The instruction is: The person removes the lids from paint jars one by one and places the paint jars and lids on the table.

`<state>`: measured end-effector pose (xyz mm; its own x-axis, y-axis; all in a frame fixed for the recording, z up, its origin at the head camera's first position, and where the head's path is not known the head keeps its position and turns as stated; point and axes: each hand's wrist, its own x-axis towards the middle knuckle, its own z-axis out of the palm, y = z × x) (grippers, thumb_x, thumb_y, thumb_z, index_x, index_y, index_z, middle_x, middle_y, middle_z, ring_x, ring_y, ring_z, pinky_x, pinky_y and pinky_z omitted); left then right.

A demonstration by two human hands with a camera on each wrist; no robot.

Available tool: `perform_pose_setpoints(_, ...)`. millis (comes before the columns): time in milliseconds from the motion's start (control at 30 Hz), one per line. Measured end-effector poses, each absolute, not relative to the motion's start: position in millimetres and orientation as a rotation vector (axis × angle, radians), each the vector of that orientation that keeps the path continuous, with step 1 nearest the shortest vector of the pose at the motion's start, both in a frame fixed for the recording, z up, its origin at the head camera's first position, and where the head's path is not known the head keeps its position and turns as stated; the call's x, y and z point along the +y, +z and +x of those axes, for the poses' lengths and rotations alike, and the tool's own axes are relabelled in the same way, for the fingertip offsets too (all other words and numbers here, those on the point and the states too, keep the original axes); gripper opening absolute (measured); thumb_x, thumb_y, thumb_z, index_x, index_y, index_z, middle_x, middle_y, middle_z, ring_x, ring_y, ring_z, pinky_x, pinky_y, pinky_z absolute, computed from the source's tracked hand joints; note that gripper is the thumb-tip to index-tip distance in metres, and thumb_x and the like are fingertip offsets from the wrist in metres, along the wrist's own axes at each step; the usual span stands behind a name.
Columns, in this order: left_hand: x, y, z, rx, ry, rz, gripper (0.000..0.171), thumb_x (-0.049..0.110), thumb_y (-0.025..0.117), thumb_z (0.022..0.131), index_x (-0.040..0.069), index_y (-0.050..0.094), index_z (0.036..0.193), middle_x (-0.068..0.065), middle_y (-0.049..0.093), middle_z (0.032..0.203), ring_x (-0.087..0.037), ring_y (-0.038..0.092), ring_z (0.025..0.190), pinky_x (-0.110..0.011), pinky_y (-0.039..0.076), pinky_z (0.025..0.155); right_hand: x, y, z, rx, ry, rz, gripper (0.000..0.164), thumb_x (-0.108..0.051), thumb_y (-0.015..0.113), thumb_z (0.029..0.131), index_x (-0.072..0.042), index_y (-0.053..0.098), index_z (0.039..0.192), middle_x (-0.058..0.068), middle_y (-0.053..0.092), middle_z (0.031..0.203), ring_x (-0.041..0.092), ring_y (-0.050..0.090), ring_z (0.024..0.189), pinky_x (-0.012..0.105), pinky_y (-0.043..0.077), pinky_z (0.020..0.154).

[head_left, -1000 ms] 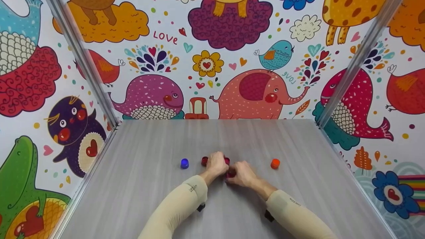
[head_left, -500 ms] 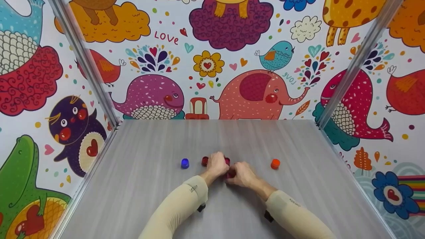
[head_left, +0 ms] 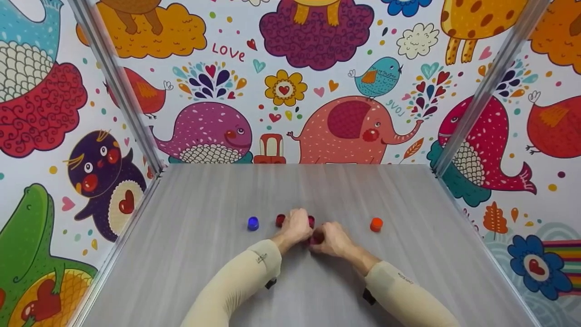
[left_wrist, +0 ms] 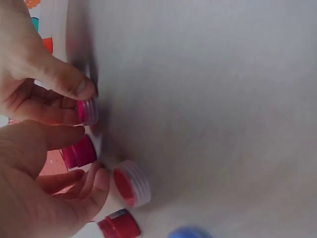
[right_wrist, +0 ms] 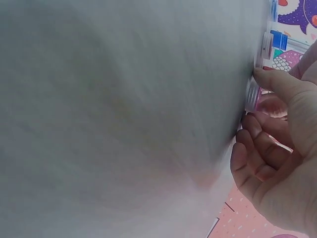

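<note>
- Filling the near scene: grey wood-grain tabletop (head_left: pixel 204 281).
- Right hand (head_left: pixel 333 238): pinching ribbed pink piece (left_wrist: pixel 89 112), pot or cap unclear, mid-table.
- Left hand (head_left: pixel 295 227): bent fingers by magenta jar (left_wrist: pixel 79 152), grip can't be told.
- Blue jar (head_left: pixel 253 223) left, orange jar (head_left: pixel 376 224) right, red jar (head_left: pixel 280 220) just left of left hand.
- Ribbed pink piece: likely best pinched by its rim, level, clear of magenta jar.

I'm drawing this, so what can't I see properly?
Head: the left hand partly covers the small dark-pink plastic jar.
Left wrist: the bottom edge cuts off the rounded blue plastic jar.
Head: writing on the left cream cloth sleeve is too small to read.
</note>
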<state>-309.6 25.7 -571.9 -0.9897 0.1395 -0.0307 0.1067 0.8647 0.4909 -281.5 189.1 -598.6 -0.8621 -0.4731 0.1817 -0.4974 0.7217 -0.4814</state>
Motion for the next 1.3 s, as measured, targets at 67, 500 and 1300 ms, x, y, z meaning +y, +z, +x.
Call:
perform_pose_setpoints(67,24.3,-568.2,-308.5,2.966,0.755,0.207,0.018,0.015,0.087,0.090,0.002,0.075,0.095,-0.019,0.081,0.107,-0.027,0.071,0.088,-0.048,0.066,0.086,190.1,-597.1,-281.4,-2.874,0.824,0.818,0.019,-0.020,0.095,0.085,-0.007,0.082,0.086,0.003,0.078,0.079,0.002,0.055,0.068,0.024,0.048,0.062)
perform_pose_setpoints(500,11.6,-550.0,-294.3,2.957,0.740,0.322,0.029,0.029,0.087,0.094,0.003,0.076,0.098,-0.013,0.082,0.099,-0.022,0.066,0.082,-0.045,0.064,0.081,200.0,-582.6,-278.5,-2.829,0.832,0.815,0.025,-0.024,0.094,0.090,-0.002,0.086,0.096,0.012,0.085,0.084,0.016,0.076,0.072,0.030,0.062,0.066)
perform_pose_setpoints(1300,-8.0,-547.9,-275.5,2.884,0.848,0.447,0.026,0.035,0.088,0.087,0.013,0.074,0.083,0.004,0.068,0.078,-0.015,0.056,0.072,-0.035,0.049,0.068,234.6,-556.1,-270.0,-2.777,0.795,0.610,0.016,-0.016,0.089,0.090,-0.006,0.086,0.103,0.011,0.085,0.093,0.024,0.079,0.082,0.039,0.066,0.074)
